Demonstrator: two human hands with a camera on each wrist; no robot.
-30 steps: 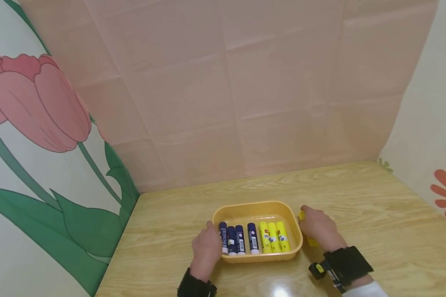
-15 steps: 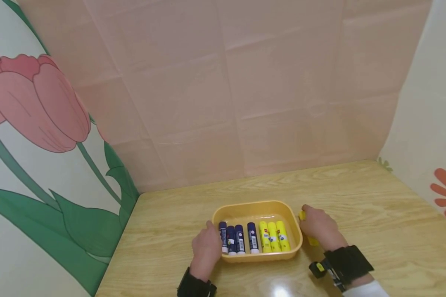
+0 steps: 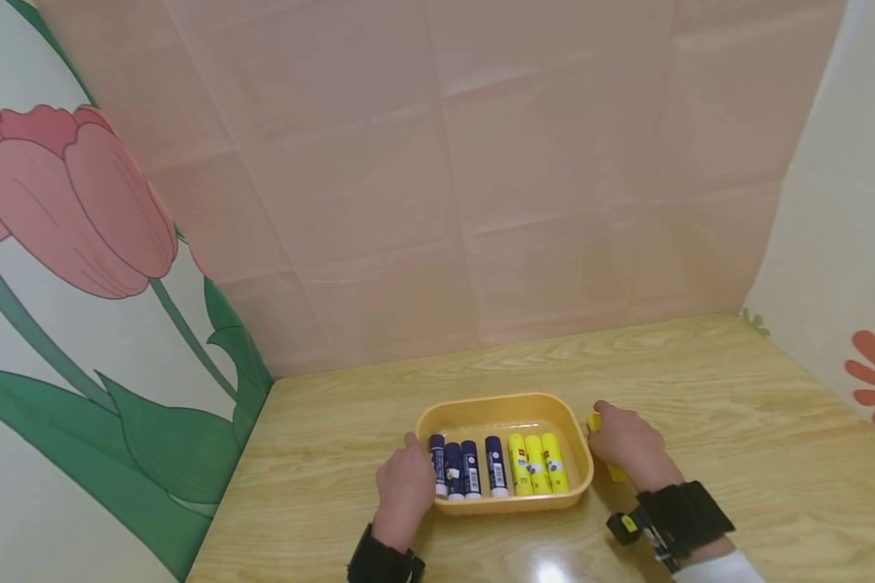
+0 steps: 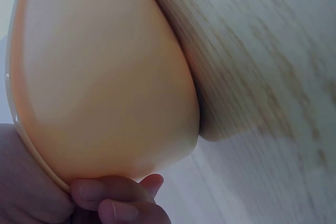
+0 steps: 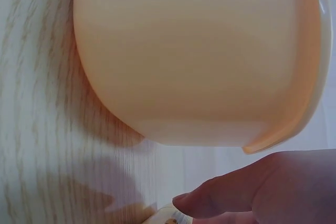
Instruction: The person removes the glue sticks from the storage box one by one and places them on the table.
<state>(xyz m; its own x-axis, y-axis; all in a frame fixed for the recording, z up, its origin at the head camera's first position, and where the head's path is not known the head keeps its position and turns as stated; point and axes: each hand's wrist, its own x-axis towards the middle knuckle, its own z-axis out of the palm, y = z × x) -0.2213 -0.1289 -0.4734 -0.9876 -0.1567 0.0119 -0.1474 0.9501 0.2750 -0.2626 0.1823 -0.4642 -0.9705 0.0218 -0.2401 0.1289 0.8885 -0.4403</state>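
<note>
A yellow plastic tray (image 3: 510, 507) stands on the table with glue sticks lying side by side in it. Several dark blue glue sticks (image 3: 497, 467) fill its left part; three yellow glue sticks (image 3: 535, 466) lie to their right. At the tray's left end my left hand (image 3: 406, 482) grips the rim, its fingers curled against the outer wall (image 4: 110, 77) in the left wrist view. Just off the right end, my right hand (image 3: 629, 447) holds another yellow glue stick (image 3: 616, 474), mostly hidden by the hand. Only its end (image 5: 172, 216) shows in the right wrist view, apart from the tray.
The wood-grain table (image 3: 321, 478) meets a pink sheet (image 3: 379, 202) hung at the back. A wall with a tulip picture (image 3: 80, 202) rises on the left, and a pale wall (image 3: 831, 267) borders the right.
My right hand, with the yellow glue stick, has shifted very slightly to the right. The tray and my left hand stay as they were.
</note>
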